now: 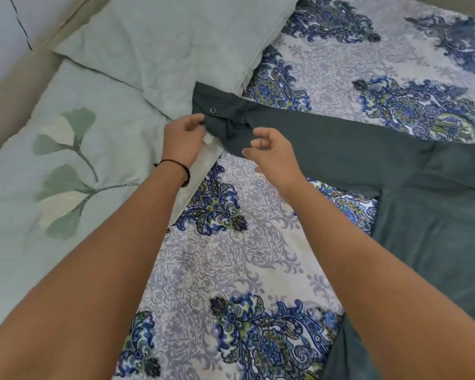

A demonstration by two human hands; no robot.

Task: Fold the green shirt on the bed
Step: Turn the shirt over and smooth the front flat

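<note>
The dark green shirt point(436, 209) lies on the patterned bedspread point(225, 270), its body at the right and one long sleeve point(340, 144) stretched left toward the pillows. The sleeve's cuff point(217, 111), with a metal snap, rests against the pillow. My left hand point(183, 138) pinches the cuff's lower left edge between thumb and fingers. My right hand point(272, 153) hovers just over the sleeve a little right of the cuff, fingers loosely curled and holding nothing.
Two pale green pillows lie at the left: one with a leaf print point(66, 174), another plain quilted one point(162, 45) behind it. A beige headboard point(14, 86) and the wall run along the far left. The patterned bedspread extends right and toward me.
</note>
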